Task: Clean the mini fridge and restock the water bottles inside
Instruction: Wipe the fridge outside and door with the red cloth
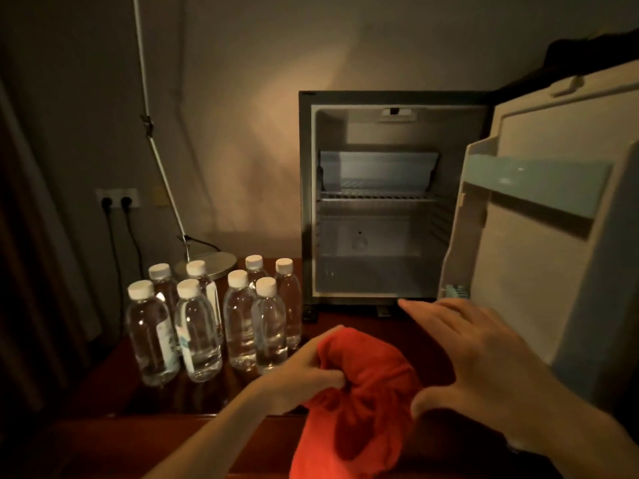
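Note:
The mini fridge stands on the dark wooden table with its door swung open to the right. Inside I see a wire shelf, a small freezer flap above it and no bottles. Several clear water bottles with white caps stand grouped to the left of the fridge. My left hand grips a bunched red cloth in front of the fridge. My right hand hovers open just right of the cloth, fingers spread, below the door's lower edge.
A desk lamp with a round base and a slanted arm stands behind the bottles. A wall socket with two plugged cables is at the left. The table's front edge runs below the bottles.

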A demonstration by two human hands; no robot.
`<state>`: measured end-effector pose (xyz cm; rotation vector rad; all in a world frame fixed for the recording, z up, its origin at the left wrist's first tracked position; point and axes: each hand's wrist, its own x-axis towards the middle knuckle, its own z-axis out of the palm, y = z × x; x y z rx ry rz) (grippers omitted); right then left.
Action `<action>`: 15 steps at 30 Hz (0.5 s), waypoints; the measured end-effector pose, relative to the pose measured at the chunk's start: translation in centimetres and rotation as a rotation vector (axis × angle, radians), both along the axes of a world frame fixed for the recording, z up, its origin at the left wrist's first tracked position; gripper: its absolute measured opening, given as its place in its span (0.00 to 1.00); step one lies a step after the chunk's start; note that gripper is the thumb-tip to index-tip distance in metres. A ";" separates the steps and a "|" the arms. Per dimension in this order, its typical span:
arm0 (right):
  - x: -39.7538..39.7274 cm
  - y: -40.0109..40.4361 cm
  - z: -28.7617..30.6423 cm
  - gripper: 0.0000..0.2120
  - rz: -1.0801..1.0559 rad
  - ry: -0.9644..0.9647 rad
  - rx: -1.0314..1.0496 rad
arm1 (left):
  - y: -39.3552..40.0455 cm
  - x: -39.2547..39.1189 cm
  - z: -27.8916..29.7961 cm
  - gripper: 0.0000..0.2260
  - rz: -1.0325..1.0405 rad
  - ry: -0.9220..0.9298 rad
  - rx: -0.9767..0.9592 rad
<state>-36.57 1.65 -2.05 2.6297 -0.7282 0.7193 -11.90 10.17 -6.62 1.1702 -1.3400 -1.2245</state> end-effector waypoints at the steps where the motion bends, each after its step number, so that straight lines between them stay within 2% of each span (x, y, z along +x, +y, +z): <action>1: -0.5 0.0 -0.1 0.48 -0.008 -0.020 -0.015 | 0.1 0.1 0.0 0.26 0.034 0.050 -0.002; 3: -0.9 0.0 -0.7 0.41 -0.020 -0.036 -0.047 | 0.0 -0.1 0.4 0.23 0.121 0.142 -0.028; 5: -0.4 0.3 -1.5 0.37 0.018 -0.066 0.042 | -0.4 -0.5 0.8 0.22 0.221 0.200 -0.081; 8: 1.8 0.4 -1.8 0.38 0.151 -0.170 0.595 | -1.3 -1.1 1.7 0.24 0.350 0.205 -0.193; 12: 6.1 -0.7 -2.3 0.36 0.420 -0.574 1.200 | -2.5 -0.8 2.7 0.23 0.449 0.208 -0.312; 14: 7.8 -1.3 -2.4 0.32 0.465 -0.809 1.486 | -2.8 -0.7 3.0 0.21 0.405 0.178 -0.342; 15: 8.4 -1.7 -2.3 0.31 0.473 -0.909 1.548 | -2.9 -0.5 3.0 0.19 0.343 0.184 -0.342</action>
